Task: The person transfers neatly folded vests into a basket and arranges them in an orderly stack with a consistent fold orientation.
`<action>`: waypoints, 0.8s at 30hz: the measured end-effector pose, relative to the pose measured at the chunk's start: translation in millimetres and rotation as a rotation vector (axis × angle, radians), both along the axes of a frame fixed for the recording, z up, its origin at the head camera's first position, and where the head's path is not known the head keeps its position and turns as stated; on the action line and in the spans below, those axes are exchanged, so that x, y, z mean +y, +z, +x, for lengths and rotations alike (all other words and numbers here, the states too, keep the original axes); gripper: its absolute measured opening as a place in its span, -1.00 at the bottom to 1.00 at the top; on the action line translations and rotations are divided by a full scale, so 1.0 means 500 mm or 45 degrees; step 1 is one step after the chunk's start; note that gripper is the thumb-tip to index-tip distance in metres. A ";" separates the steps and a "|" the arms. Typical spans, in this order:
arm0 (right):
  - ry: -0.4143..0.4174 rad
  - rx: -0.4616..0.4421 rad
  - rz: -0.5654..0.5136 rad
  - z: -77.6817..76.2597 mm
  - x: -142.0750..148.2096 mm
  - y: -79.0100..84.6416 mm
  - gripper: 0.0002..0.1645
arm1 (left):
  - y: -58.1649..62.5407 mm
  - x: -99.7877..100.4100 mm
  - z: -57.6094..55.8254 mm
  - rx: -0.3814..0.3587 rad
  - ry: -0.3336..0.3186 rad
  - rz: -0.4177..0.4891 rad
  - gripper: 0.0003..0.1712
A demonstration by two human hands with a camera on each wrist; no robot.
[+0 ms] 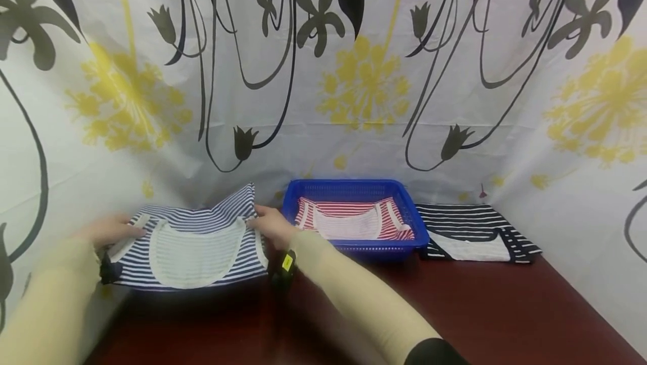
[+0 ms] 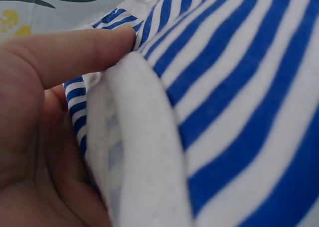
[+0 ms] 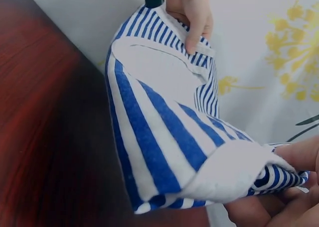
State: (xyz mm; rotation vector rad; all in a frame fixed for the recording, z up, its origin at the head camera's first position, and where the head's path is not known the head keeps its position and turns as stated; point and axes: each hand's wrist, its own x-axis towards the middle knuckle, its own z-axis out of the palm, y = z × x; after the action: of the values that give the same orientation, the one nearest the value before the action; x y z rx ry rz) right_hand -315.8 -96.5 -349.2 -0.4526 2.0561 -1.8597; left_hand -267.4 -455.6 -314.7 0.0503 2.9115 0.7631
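A folded blue-and-white striped tank top (image 1: 197, 258) with white trim is held up above the left part of the table. My left hand (image 1: 112, 230) pinches its left side, and the left wrist view shows that thumb lying over the white edging (image 2: 149, 137). On the other side my right hand (image 1: 273, 226) grips the top near a shoulder. In the right wrist view the striped cloth (image 3: 154, 132) stretches between both hands, its near corner bent up beside the right fingers. Part of the right fingers is hidden beneath the fabric.
A blue plastic basket (image 1: 354, 248) stands at the back centre with a folded red-and-white striped top (image 1: 349, 226) inside. Right beside it lies a folded black-and-white striped top (image 1: 460, 220). The dark red table (image 1: 485, 303) meets a flower-patterned curtain (image 1: 313, 146) at the back and sides.
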 end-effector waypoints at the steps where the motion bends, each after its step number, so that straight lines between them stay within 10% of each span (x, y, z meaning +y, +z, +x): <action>1: 0.013 -0.004 -0.005 -0.003 0.004 0.007 -0.31 | 0.005 0.002 0.001 -0.005 0.009 0.014 -0.39; 24: 0.153 -0.167 -0.045 -0.069 0.181 0.133 -0.45 | 0.090 0.153 -0.035 0.059 -0.066 0.290 -0.42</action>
State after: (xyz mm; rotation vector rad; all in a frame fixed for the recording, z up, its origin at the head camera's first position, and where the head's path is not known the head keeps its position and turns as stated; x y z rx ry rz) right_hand -350.1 -5.9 -282.4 -0.4409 1.8720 -1.8080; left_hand -284.9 -379.3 -269.9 0.1665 2.8384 1.0936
